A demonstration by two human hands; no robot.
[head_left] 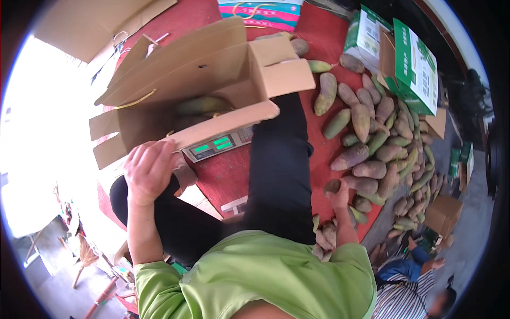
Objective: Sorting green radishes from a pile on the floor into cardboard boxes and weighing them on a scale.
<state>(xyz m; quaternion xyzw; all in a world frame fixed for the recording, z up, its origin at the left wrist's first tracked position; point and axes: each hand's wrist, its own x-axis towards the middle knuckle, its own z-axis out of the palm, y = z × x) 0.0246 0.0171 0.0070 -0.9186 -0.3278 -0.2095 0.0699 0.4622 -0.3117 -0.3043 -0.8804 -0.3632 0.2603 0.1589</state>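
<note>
An open cardboard box [191, 77] stands on a digital scale [220, 144] whose display glows green. Inside lie a few long green radishes [204, 105], partly in shadow. My left hand [149, 173] is closed over the near flap of this box, at its left corner. To the right, low beside my thigh, my right hand [339, 198] is wrapped round a radish [332, 186]; its brownish end shows above the fingers. That hand is at the near left edge of a big heap of green and purplish-brown radishes [380, 154].
Green-and-white cartons [417, 66] stand behind the heap. A pink-and-blue box [260, 13] is at the far edge of the red surface [234, 183]. Another brown carton [95, 26] is far left, an open one [443, 215] at right. A person in stripes [404, 290] works at lower right.
</note>
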